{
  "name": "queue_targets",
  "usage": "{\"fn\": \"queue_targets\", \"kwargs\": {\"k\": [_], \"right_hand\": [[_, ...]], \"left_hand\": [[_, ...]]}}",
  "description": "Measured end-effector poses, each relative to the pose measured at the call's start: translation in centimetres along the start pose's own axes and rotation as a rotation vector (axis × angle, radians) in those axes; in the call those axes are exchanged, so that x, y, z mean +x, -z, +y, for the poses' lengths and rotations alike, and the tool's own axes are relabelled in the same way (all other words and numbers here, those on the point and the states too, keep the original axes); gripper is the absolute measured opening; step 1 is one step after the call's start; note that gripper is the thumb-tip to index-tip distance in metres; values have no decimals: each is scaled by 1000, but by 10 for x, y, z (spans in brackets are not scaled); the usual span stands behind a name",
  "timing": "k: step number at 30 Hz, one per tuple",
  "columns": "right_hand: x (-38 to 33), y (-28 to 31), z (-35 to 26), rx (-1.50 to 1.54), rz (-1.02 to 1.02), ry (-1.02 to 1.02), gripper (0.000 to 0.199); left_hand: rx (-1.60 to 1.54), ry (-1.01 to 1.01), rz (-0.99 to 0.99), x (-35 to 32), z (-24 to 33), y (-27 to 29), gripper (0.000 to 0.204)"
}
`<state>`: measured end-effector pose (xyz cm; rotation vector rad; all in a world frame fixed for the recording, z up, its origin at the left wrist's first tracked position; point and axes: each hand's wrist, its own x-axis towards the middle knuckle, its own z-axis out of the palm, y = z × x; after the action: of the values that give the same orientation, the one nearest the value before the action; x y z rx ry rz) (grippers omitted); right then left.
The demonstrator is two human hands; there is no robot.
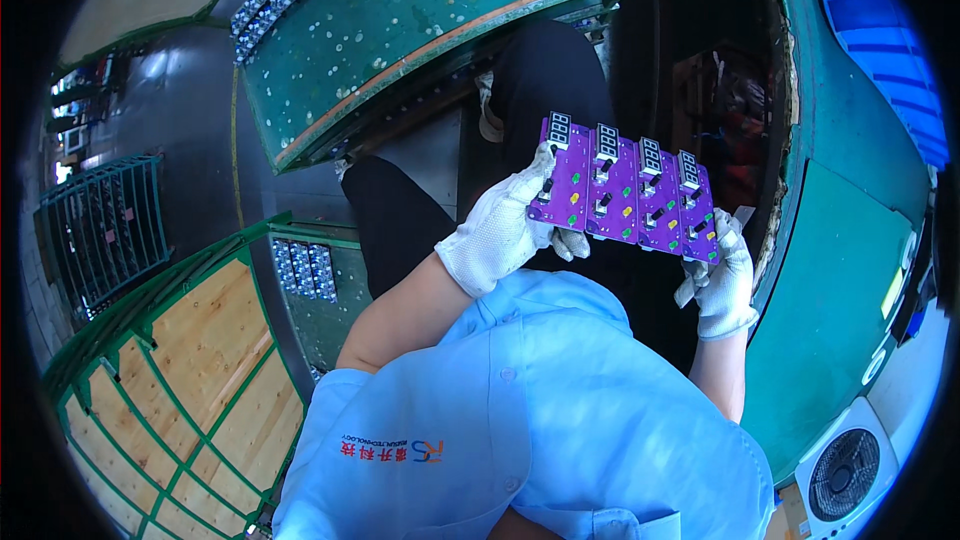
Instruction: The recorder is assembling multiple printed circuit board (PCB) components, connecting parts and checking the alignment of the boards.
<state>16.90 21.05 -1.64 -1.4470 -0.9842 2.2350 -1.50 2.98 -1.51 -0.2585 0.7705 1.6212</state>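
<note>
While both gloved hands pinch its ends, left hand (pixel 500 230) and right hand (pixel 725 285) fingers closed on opposite edges, the purple circuit-board panel (pixel 625 200) sits level above the lap, components facing up for viewing.

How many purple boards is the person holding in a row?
4. They sit side by side as one purple panel: the leftmost by the left hand, two in the middle, the rightmost by the right hand. None looks hidden.
</note>
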Motion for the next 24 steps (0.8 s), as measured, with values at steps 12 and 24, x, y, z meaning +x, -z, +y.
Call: {"fn": "queue_targets", "kwargs": {"k": [12,24], "right_hand": [[0,1,-3,14,-95,-5,21],[-7,1,-6,-46,-136,55,23]], "left_hand": [[22,-4,69,0,3,-9,52],[19,-96,-24,-1,-2,2,36]]}}
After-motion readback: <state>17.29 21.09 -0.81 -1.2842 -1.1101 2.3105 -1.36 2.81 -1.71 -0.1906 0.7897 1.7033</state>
